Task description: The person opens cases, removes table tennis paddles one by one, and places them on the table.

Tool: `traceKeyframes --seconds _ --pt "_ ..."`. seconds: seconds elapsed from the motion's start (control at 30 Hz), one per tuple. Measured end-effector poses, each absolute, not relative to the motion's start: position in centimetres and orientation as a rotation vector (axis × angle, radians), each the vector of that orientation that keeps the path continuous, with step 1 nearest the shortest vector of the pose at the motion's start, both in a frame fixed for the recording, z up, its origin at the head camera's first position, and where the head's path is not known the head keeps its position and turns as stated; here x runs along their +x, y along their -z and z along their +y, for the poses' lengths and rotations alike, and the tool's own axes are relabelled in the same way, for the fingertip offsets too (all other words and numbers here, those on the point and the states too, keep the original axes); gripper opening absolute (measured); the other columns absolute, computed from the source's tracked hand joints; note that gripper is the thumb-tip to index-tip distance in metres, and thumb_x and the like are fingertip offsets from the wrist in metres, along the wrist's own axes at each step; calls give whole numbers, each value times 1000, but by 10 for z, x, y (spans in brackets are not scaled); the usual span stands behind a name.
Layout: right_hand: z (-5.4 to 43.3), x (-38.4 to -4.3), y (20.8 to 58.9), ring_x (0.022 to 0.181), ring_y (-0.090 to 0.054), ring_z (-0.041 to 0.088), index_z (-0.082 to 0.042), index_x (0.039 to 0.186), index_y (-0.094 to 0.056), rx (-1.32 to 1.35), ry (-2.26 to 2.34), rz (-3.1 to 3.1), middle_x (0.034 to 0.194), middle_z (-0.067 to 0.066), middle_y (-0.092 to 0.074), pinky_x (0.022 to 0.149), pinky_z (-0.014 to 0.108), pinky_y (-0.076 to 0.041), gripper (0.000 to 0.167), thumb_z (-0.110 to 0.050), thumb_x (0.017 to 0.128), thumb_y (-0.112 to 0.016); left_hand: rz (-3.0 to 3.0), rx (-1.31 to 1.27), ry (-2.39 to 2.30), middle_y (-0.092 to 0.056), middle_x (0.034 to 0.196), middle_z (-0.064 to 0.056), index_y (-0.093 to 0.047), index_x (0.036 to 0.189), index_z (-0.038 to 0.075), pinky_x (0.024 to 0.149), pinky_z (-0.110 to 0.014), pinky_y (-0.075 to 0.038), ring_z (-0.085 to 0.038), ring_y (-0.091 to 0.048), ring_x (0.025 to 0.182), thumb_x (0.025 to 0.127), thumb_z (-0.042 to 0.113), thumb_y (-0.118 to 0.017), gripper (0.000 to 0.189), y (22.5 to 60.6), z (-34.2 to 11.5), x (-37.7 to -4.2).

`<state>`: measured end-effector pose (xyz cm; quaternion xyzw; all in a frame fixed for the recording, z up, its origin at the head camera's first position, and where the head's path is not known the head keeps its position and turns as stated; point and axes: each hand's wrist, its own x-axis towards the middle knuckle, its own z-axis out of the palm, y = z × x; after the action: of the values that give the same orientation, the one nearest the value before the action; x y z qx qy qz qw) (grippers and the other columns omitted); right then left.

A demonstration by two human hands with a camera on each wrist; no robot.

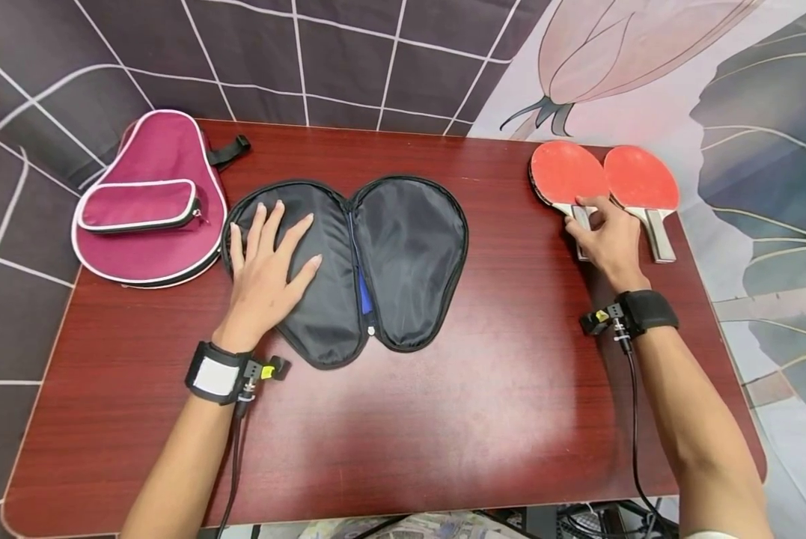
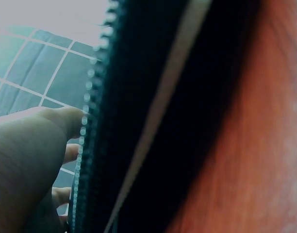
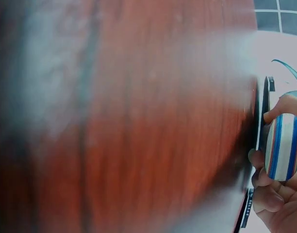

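A black zippered table tennis paddle case [image 1: 412, 262] lies unfolded on the table, its two lined halves facing up. My left hand [image 1: 261, 273] rests on the left half with fingers spread. Zipper teeth [image 2: 85, 116] loom close in the left wrist view, beside that hand's thumb. At the back right, my right hand [image 1: 611, 236] grips the handle of a red table tennis paddle [image 1: 567, 172]. In the right wrist view, the handle's striped butt [image 3: 284, 148] shows between thumb and fingers. A second red paddle [image 1: 641, 180] lies just right of it.
A magenta paddle case [image 1: 150, 258] with white piping and a small front pocket lies at the back left, a black strap [image 1: 229, 152] beside it. The reddish-brown table [image 1: 443, 434] backs onto a dark gridded cloth [image 1: 349, 67]. Cables trail from both wrists.
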<state>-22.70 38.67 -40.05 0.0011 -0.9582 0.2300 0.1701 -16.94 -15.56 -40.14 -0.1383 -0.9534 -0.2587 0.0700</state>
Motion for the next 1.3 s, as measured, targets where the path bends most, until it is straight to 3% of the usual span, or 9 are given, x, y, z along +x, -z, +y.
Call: traceKeyframes --seconds 0.33,0.67,0.83,1.3 --pt "385 -227 397 57 -39 -18 -12 114 -71 -14 -642 -2717 71 16 -67 61 21 -32 35 -22 81 -74 -2866 -432 772 -17 160 -8 -38 148 30 112 -54 11 -26 0 148 94 45 -55 59 400 -153 -170" --pt "383 -231 393 66 -57 23 -15 121 -67 -42 -516 -2821 78 16 -68 56 34 -34 40 -32 85 -71 -2861 -429 766 -17 160 -8 -38 148 31 112 -54 11 -26 -1 148 94 45 -55 59 399 -155 -171" --pt "382 -231 391 74 -63 36 -13 122 -67 -40 -481 -2861 81 18 -70 57 44 -37 41 -31 85 -71 -2864 -427 770 -18 160 -8 -38 148 30 112 -54 11 -26 -1 148 94 45 -55 59 399 -155 -170" --pt "376 -228 390 76 -60 35 -17 127 -65 -69 -441 -2880 82 16 -67 58 47 -37 44 -34 87 -68 -2871 -421 769 -17 160 -8 -38 148 31 112 -54 11 -26 0 148 94 46 -55 59 399 -156 -169"
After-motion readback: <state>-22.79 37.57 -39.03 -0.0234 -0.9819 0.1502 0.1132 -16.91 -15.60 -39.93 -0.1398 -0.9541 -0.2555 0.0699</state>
